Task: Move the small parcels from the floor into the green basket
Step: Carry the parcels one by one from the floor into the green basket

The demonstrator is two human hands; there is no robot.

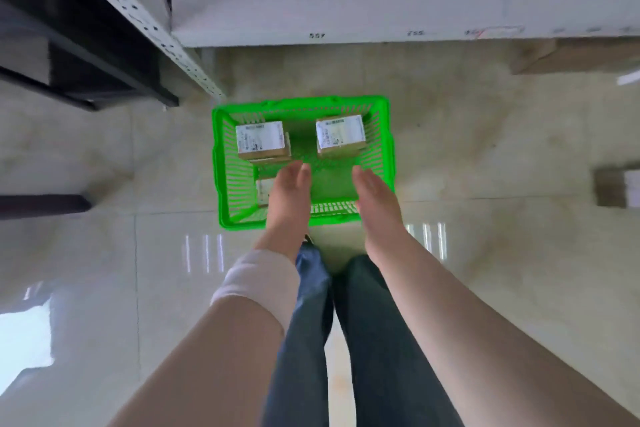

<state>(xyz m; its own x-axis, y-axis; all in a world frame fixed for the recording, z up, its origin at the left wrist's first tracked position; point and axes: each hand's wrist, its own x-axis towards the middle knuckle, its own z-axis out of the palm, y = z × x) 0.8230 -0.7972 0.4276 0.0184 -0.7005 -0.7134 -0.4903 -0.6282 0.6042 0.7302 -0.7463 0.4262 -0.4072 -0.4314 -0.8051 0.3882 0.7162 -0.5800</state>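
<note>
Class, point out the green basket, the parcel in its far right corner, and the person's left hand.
green basket (217, 163): head view, left wall.
far-right parcel (340, 135): head view, white label.
left hand (288, 194): head view, back of hand.

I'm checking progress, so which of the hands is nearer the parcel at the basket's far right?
Right. The right hand reaches just below the far-right parcel; the left hand is further over, under the far-left parcel.

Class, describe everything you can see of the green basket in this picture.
The green basket is a bright, rectangular tub, plastic by its look, with slotted walls and a solid rim. It stands upright on the pale tiled floor, just before the person's feet. Inside lie two labelled cardboard parcels at the far end and a third half hidden under the left hand. Both open hands hover above it; the right hand holds nothing.
</note>
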